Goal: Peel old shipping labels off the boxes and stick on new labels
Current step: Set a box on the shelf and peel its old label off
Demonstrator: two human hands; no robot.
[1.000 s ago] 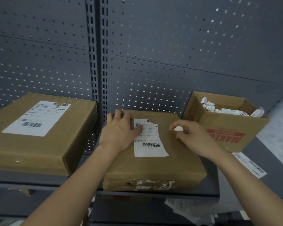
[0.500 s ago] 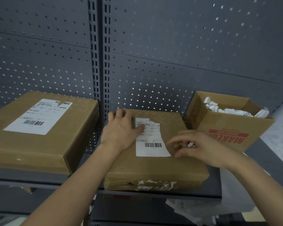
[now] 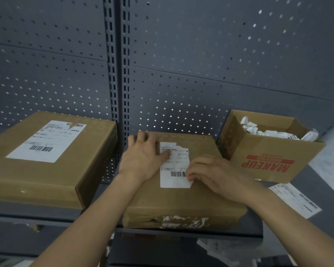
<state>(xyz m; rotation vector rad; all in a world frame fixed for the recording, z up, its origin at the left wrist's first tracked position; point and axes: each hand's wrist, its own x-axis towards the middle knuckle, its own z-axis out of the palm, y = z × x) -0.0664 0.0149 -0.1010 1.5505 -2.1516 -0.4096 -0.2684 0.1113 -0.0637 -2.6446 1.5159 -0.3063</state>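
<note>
Old label point(image 3: 173, 182) sits on top of the middle box point(image 3: 181, 203) on the shelf; its upper right corner is torn off. Left hand point(image 3: 141, 158) lies flat on the lid, fingers released, thumb pressing the label's upper left. Right hand point(image 3: 218, 175): fingers point(image 3: 194, 171) curled at the label's right edge; we cannot tell whether they have caught it. We judge: lift the lower right corner with a nail, pull low and slow leftward, left palm pinning the box, lest the paper shred.
</note>
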